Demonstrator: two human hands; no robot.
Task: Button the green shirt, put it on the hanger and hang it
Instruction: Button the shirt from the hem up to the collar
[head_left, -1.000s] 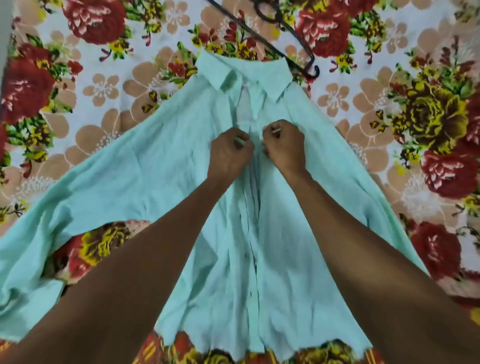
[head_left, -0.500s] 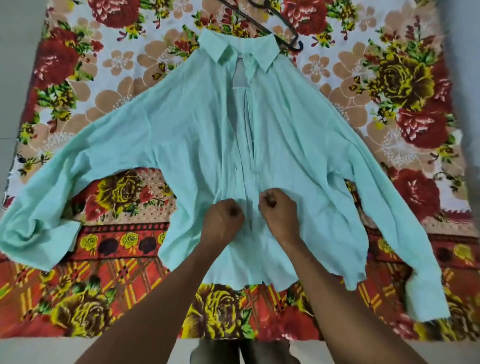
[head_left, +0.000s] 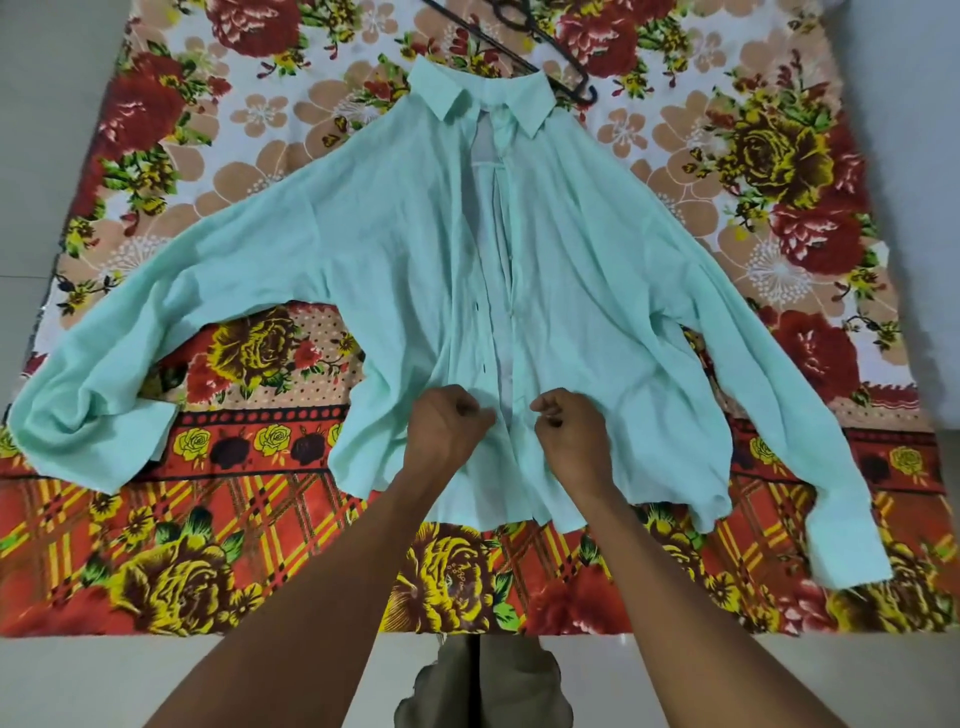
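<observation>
The light green shirt lies flat, front up, sleeves spread wide, collar at the far end. Its front gapes open down the middle, showing the inner back panel. My left hand pinches the left front edge near the lower part of the placket. My right hand pinches the right front edge opposite, a small gap between the two hands. A black hanger lies beyond the collar, partly cut off by the top edge.
A floral bedsheet in red, yellow and beige is spread under the shirt. Pale floor borders the sheet on the left, right and near side. My legs show at the bottom centre.
My hands moved from the upper chest of the shirt down to its lower front. The view pulled back, showing the whole shirt. My hands have drawn slightly apart since half a second ago.
</observation>
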